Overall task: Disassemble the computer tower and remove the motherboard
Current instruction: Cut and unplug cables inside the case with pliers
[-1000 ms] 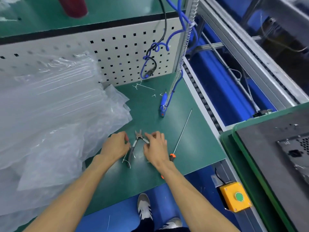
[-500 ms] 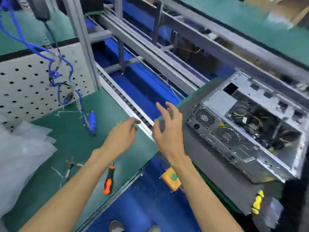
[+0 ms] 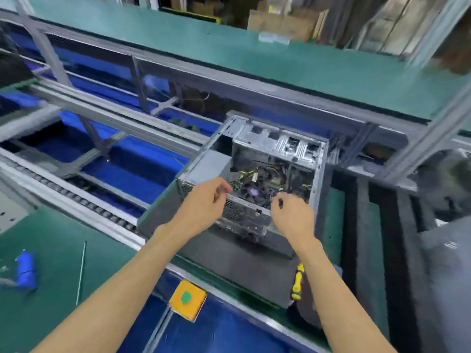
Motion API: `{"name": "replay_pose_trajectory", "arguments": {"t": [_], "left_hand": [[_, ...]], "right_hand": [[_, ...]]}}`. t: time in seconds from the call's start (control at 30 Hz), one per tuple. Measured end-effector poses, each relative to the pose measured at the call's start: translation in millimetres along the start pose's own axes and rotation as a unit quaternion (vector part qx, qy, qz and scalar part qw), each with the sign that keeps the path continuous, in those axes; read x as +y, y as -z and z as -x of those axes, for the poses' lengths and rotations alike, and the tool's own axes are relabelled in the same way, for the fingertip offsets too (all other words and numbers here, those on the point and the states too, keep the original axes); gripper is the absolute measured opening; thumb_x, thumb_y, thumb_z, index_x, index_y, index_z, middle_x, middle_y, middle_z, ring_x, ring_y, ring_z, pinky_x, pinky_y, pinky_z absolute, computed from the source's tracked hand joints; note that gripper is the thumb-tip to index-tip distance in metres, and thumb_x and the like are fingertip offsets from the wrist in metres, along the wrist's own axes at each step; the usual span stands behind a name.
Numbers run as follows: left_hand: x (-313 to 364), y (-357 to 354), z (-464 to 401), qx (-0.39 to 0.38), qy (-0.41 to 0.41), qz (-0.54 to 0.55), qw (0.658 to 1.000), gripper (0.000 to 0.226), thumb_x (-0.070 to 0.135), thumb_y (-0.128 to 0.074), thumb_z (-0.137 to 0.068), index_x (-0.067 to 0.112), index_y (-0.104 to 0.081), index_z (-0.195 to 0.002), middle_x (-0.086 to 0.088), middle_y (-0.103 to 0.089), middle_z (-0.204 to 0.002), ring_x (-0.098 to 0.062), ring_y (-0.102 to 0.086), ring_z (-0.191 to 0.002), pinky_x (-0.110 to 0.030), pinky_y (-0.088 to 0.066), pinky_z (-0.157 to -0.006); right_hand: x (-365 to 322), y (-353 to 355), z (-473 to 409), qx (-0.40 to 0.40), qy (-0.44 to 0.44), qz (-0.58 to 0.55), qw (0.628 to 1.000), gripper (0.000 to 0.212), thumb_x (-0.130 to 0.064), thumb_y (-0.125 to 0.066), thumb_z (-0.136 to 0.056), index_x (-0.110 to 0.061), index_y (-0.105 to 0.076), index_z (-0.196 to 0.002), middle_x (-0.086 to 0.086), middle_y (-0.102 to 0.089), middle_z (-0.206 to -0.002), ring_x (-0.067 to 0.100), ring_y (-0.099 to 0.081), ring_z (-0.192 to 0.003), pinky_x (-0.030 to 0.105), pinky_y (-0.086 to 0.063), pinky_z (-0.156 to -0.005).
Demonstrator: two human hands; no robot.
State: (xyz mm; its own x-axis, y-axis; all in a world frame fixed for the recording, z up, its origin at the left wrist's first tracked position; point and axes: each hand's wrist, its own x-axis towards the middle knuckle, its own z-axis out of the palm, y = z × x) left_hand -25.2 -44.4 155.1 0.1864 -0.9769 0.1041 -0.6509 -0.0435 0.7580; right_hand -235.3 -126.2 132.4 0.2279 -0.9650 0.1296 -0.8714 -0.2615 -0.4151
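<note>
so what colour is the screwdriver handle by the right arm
Yellow and black, head view.

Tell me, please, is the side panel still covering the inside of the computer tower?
No, the computer tower lies open on its upper side, with its cables and fan showing between the left hand and right hand.

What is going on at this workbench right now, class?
A person is working on an opened computer tower lying on a dark mat. The left hand and the right hand are both at its near edge with fingers curled; the blur hides what they hold. Cables and the motherboard are still inside.
</note>
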Motion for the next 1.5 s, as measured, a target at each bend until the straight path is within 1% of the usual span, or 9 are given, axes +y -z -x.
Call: {"name": "replay_pose_trajectory", "arguments": {"t": [0.07,0.3,0.5,0.67,0.9,1.03,1.2,1.33,1.5], "left_hand": [[10.7,-11.4,-15.7,-0.008,-0.006,-0.003,1.000,0.017,0.019,-0.053,-0.096,0.034,-0.061,-0.093,0.008,-0.067,-0.082,-0.010,-0.061,-0.073,-0.034,-0.054,-0.072],[33.5,-59.7,-81.6,-0.077,0.028,0.038,0.996,0.013,0.019,-0.053,-0.095,0.030,-0.059,-0.096,0.005,-0.069,-0.085,-0.012,-0.067,-0.077,-0.031,-0.055,-0.073],[31.8,-110.5,-141.5,-0.112,0.106,0.147,0.977,0.019,0.042,-0.059,-0.092,0.028,-0.055,-0.103,0.001,-0.068,-0.096,-0.019,-0.068,-0.089,-0.042,-0.057,-0.078],[38.1,-138.6,-169.5,-0.182,0.170,0.235,0.940,0.048,0.044,-0.063,-0.091,0.012,-0.055,-0.125,-0.001,-0.070,-0.106,-0.015,-0.067,-0.098,-0.038,-0.054,-0.092],[49.9,-114.1,-173.5,-0.197,0.039,0.319,0.926,0.019,0.022,-0.059,-0.096,0.014,-0.075,-0.087,0.000,-0.075,-0.080,-0.010,-0.072,-0.072,-0.017,-0.054,-0.060],[45.5,-93.0,-182.4,-0.178,0.006,0.367,0.913,0.018,0.020,-0.063,-0.095,0.015,-0.076,-0.084,-0.002,-0.074,-0.084,-0.015,-0.073,-0.082,-0.027,-0.059,-0.070],[29.2,-84.9,-189.7,-0.234,-0.012,0.302,0.924,0.018,0.017,-0.062,-0.096,0.019,-0.076,-0.106,0.000,-0.075,-0.094,-0.014,-0.072,-0.092,-0.025,-0.059,-0.074],[-3.6,-82.0,-199.5,-0.237,-0.039,-0.016,0.971,0.023,0.013,-0.064,-0.090,0.022,-0.069,-0.111,0.003,-0.072,-0.092,-0.012,-0.067,-0.086,-0.032,-0.055,-0.087],[-19.6,-91.3,-192.9,-0.303,-0.174,-0.270,0.897,0.034,0.035,-0.071,-0.083,0.032,-0.066,-0.117,0.006,-0.058,-0.113,-0.019,-0.046,-0.110,-0.038,-0.043,-0.094]], "right_hand": [[2.5,-3.9,2.7,-0.007,0.008,0.030,0.999,0.037,-0.030,-0.043,-0.101,-0.022,-0.047,-0.065,0.002,-0.059,-0.057,0.026,-0.053,-0.051,0.026,-0.027,-0.040],[3.5,-5.5,-12.0,0.000,-0.011,-0.027,1.000,0.022,-0.035,-0.045,-0.102,-0.022,-0.054,-0.087,-0.008,-0.054,-0.063,0.014,-0.048,-0.053,0.031,-0.034,-0.045],[17.5,5.5,-40.3,0.203,-0.063,-0.030,0.977,0.023,-0.020,-0.059,-0.094,-0.017,-0.062,-0.117,0.006,-0.052,-0.127,0.024,-0.041,-0.125,0.041,-0.039,-0.102],[26.4,2.3,-62.8,0.082,-0.193,-0.046,0.977,0.056,-0.020,-0.044,-0.103,-0.018,-0.024,-0.156,0.015,-0.017,-0.163,0.032,-0.023,-0.148,0.048,-0.044,-0.100],[28.5,-1.3,-64.7,0.182,-0.116,-0.073,0.974,0.027,-0.018,-0.053,-0.098,-0.012,-0.065,-0.121,0.008,-0.051,-0.135,0.023,-0.039,-0.134,0.042,-0.039,-0.109],[19.0,-3.9,-69.1,0.056,-0.040,-0.150,0.986,0.042,-0.040,-0.051,-0.096,-0.029,-0.050,-0.137,-0.010,-0.062,-0.101,0.012,-0.054,-0.100,0.028,-0.049,-0.076],[25.5,-5.1,-87.9,0.044,-0.061,-0.093,0.993,0.027,-0.030,-0.052,-0.102,-0.018,-0.055,-0.126,0.002,-0.067,-0.087,0.024,-0.062,-0.081,0.039,-0.051,-0.064],[35.5,-0.4,-98.5,0.104,-0.104,-0.111,0.983,0.009,-0.021,-0.052,-0.102,-0.015,-0.056,-0.107,0.003,-0.070,-0.084,0.024,-0.063,-0.075,0.043,-0.053,-0.066],[37.0,-1.5,-105.8,0.160,-0.118,-0.144,0.969,0.015,-0.016,-0.058,-0.099,-0.018,-0.058,-0.113,-0.002,-0.065,-0.082,0.020,-0.059,-0.081,0.033,-0.041,-0.063]]}}
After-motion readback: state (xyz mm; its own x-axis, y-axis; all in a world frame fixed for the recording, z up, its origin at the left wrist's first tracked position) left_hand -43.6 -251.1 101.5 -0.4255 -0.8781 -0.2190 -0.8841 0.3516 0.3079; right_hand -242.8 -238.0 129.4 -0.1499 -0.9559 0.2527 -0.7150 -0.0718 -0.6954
